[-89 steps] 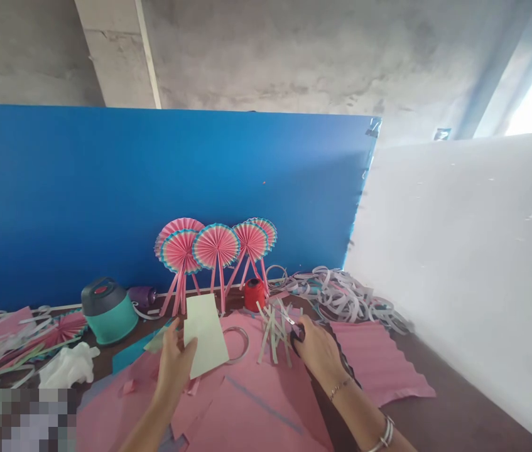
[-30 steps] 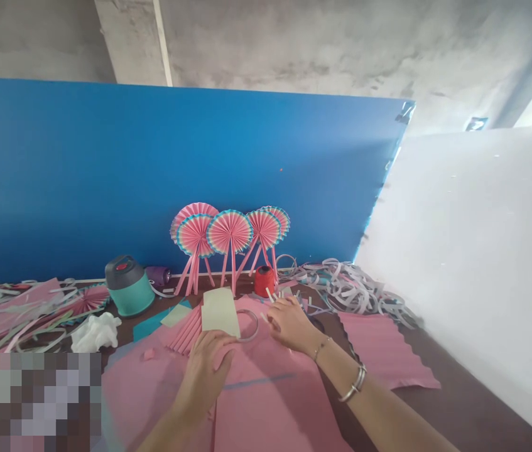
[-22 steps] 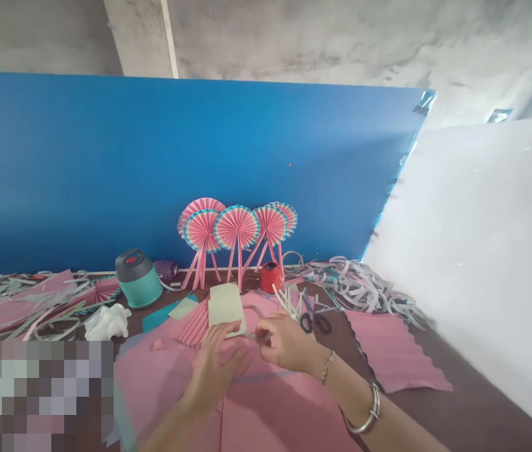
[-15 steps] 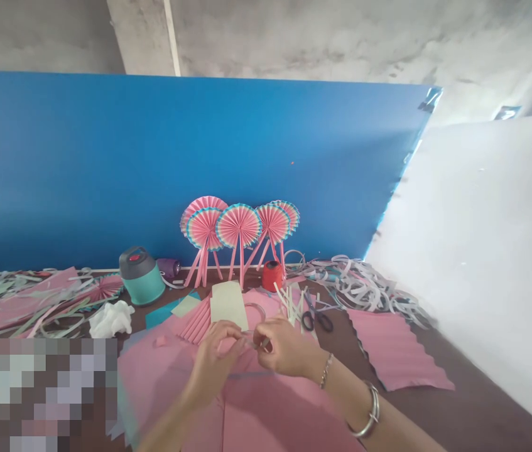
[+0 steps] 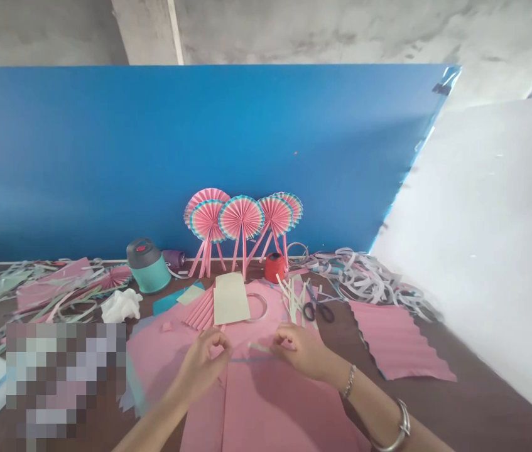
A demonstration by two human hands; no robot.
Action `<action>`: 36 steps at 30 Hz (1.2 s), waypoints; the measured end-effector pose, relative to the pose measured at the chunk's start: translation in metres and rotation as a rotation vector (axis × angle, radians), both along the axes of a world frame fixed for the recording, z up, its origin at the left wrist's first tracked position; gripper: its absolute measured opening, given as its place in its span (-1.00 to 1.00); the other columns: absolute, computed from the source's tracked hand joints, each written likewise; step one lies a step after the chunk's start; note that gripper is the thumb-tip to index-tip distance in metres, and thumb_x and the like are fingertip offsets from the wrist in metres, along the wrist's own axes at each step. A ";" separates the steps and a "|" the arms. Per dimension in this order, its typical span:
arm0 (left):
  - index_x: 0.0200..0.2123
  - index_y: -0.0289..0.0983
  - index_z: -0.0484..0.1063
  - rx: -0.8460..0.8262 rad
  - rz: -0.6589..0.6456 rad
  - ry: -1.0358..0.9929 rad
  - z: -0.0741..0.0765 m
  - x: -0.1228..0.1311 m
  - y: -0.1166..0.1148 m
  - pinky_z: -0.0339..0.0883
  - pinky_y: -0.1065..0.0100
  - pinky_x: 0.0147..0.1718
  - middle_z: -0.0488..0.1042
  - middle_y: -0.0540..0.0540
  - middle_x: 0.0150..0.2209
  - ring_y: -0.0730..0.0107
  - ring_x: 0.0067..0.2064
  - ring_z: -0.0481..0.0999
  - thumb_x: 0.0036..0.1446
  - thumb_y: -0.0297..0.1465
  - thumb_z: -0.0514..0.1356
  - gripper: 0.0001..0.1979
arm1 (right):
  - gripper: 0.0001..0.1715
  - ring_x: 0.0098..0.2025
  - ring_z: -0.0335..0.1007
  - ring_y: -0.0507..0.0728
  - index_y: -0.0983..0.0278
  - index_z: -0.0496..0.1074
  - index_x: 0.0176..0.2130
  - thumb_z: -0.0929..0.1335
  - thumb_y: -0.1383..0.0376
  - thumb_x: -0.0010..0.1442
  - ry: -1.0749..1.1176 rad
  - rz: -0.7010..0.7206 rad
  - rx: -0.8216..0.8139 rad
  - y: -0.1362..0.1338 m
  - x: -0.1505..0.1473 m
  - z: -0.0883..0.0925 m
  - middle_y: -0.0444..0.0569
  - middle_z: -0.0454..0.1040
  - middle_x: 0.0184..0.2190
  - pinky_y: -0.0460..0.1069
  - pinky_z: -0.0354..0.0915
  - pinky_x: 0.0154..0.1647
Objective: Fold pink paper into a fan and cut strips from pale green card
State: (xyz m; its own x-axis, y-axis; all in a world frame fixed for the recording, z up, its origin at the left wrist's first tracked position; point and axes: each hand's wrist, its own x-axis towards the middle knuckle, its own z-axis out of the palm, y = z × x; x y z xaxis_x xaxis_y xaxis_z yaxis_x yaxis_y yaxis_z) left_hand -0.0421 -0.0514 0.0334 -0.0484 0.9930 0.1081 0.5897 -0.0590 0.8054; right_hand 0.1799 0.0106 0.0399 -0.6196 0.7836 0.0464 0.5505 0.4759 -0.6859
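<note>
My right hand [image 5: 304, 353] pinches a short pale strip [image 5: 259, 346], which sticks out to the left from its fingertips. Apart from it, my left hand [image 5: 203, 359] has thumb and forefinger pressed together; anything between them is too small to make out. Both hands are over large pink paper sheets [image 5: 289, 414], with a thin bluish strip [image 5: 251, 360] lying across them. Just beyond my hands lie a pale yellow paper piece [image 5: 231, 301], a ring [image 5: 260, 307], pink paper rolls [image 5: 200, 311] and several cream strips [image 5: 291, 298]. Dark-handled scissors [image 5: 317, 310] rest beside these strips.
Several pink pleated paper fans [image 5: 241, 216] stand against the blue panel [image 5: 105, 157]. A teal-and-grey container [image 5: 149, 270] and white crumpled tissue [image 5: 120, 306] are on the left. Paper-strip heaps [image 5: 364, 276] and a pink wavy sheet [image 5: 402, 339] lie right. A red object [image 5: 274, 268] stands centrally.
My hands have moved apart from being close together, the left one leftward and the right one rightward. The pale strip now shows in the right fingertips. The view has shifted slightly.
</note>
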 end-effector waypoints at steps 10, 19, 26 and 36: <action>-0.14 -0.12 0.42 -0.015 -0.107 -0.087 -0.004 0.005 -0.004 0.23 0.27 -0.01 0.46 -0.07 -0.09 0.29 0.01 0.37 0.19 -0.23 -0.08 -0.67 | -0.89 -0.21 0.31 0.05 0.24 0.36 -0.40 0.27 0.32 0.15 0.159 0.172 -0.132 -0.005 -0.003 0.011 -0.09 0.42 -0.27 -0.08 0.21 -0.20; -0.51 -0.24 0.36 -0.122 -0.077 -0.029 0.006 0.005 -0.005 0.28 0.36 -0.29 0.43 -0.02 -0.43 0.32 -0.28 0.42 0.10 -0.26 0.02 -0.75 | -0.86 -0.32 0.26 0.03 0.27 0.34 -0.46 0.27 0.30 0.12 0.107 0.106 -0.142 -0.002 -0.006 0.005 -0.12 0.37 -0.39 -0.10 0.18 -0.30; -0.53 -0.21 0.30 -0.090 0.050 0.284 -0.014 0.001 -0.008 0.14 0.23 -0.19 0.45 -0.01 -0.36 0.29 -0.22 0.40 0.07 -0.33 0.03 -0.82 | -0.86 -0.38 0.21 0.04 0.28 0.26 -0.53 0.27 0.35 0.06 0.000 -0.002 -0.040 0.001 -0.001 -0.021 -0.12 0.32 -0.45 -0.08 0.13 -0.36; -0.50 -0.22 0.27 -0.003 0.070 0.525 -0.022 0.011 -0.015 0.09 0.24 -0.26 0.42 -0.03 -0.38 0.25 -0.21 0.38 0.10 -0.38 0.01 -0.84 | -0.78 -0.39 0.14 0.07 0.28 0.17 -0.55 0.24 0.39 0.10 -0.191 -0.032 0.136 -0.004 0.001 -0.032 -0.09 0.28 -0.47 -0.04 0.06 -0.36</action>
